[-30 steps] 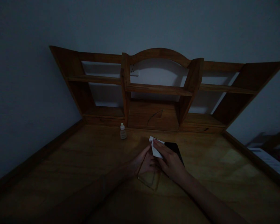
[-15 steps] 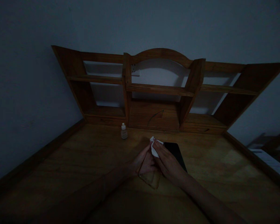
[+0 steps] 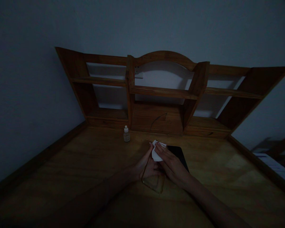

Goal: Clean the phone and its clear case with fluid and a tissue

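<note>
- In the head view, the left hand (image 3: 142,163) held a clear case (image 3: 154,182) with a yellowish rim, its fingers curled behind and its thumb along the left side.
- The case was tilted above the middle of the wooden desk (image 3: 97,152), its lower corners towards the near edge; whether it touched the surface could not be told.
- The right hand (image 3: 171,163) gripped a white tissue (image 3: 157,155) under close-set fingers, pressing it at the case's far end, next to the left thumb.
- A flat black object (image 3: 180,154) lay on the desk just beyond the right hand, partly covered by it.
- A small bottle (image 3: 126,136) with a white cap stood upright near the desk's back edge, left of the hands.
- Along that back edge stood a wooden shelf unit (image 3: 163,91), a wall socket (image 3: 138,74) showing through its arched middle opening.
- Raised rails bordered the desk's left and right edges; outside the right one lay white papers (image 3: 272,163), too dim to read.
</note>
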`<state>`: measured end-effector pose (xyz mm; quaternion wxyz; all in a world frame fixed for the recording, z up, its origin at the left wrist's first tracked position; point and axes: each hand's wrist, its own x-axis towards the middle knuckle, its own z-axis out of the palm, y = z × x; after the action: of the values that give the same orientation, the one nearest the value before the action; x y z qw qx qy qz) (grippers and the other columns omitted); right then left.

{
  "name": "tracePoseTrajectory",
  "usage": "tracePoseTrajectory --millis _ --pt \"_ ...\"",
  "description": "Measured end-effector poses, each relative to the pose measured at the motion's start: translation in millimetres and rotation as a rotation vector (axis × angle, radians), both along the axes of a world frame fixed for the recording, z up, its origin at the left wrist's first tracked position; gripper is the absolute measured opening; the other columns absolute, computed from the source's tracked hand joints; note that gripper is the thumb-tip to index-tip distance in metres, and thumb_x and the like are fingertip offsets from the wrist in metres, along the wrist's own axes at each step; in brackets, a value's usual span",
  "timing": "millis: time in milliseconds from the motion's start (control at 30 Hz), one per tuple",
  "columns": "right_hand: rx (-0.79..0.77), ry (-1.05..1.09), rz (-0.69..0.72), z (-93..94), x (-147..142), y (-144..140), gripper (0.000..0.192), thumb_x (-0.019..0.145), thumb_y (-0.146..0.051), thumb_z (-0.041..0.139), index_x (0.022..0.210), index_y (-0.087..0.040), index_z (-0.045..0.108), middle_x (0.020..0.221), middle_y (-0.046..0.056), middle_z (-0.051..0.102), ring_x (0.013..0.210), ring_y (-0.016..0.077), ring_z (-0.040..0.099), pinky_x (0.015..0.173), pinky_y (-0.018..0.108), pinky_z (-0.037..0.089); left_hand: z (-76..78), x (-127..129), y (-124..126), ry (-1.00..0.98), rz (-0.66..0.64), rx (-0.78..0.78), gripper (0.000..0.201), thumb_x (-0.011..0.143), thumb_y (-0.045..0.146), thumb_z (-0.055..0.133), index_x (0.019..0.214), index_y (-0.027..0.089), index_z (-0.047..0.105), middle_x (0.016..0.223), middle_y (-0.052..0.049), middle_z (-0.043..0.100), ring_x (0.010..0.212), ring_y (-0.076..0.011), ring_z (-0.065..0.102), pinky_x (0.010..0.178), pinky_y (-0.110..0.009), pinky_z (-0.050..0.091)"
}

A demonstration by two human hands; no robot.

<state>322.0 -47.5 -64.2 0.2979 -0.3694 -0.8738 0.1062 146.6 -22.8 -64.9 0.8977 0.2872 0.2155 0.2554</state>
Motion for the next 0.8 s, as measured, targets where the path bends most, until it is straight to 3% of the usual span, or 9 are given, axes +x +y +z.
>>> tracePoseTrajectory --millis 200,467,800 --pt "0.005 -0.011 0.039 7.7 -4 -6 0.057 0.1 -0.018 0.039 0.154 -0.028 0.026 0.16 0.004 0.026 0.147 0.0227 0.025 0.119 0.05 0.031 -0.7 1 0 -0.02 0.053 -0.086 0.071 0.087 0.072 0.039 0.119 0.012 0.06 0.101 -0.015 0.069 0.095 -0.0258 0.065 0.084 -0.037 0.05" --pt "-0.027 -0.059 0.113 13.4 -6 -12 0.059 0.099 -0.016 0.043 0.154 -0.028 0.025 0.159 0.003 0.027 0.147 0.0223 0.027 0.12 0.048 0.031 7.7 -1 -3 -0.047 0.16 -0.199 0.056 0.093 0.062 0.041 0.112 0.013 0.061 0.098 -0.011 0.07 0.093 -0.0218 0.067 0.083 -0.032 0.05" --pt "-0.037 -0.069 0.157 15.8 -8 -15 0.065 0.094 -0.011 0.044 0.155 -0.026 0.024 0.159 0.005 0.028 0.146 0.0222 0.029 0.12 0.049 0.031 2.8 -4 -1 0.067 0.219 -0.215 0.047 0.093 0.058 0.045 0.1 0.014 0.059 0.08 -0.005 0.068 0.069 -0.016 0.063 0.068 -0.027 0.05"
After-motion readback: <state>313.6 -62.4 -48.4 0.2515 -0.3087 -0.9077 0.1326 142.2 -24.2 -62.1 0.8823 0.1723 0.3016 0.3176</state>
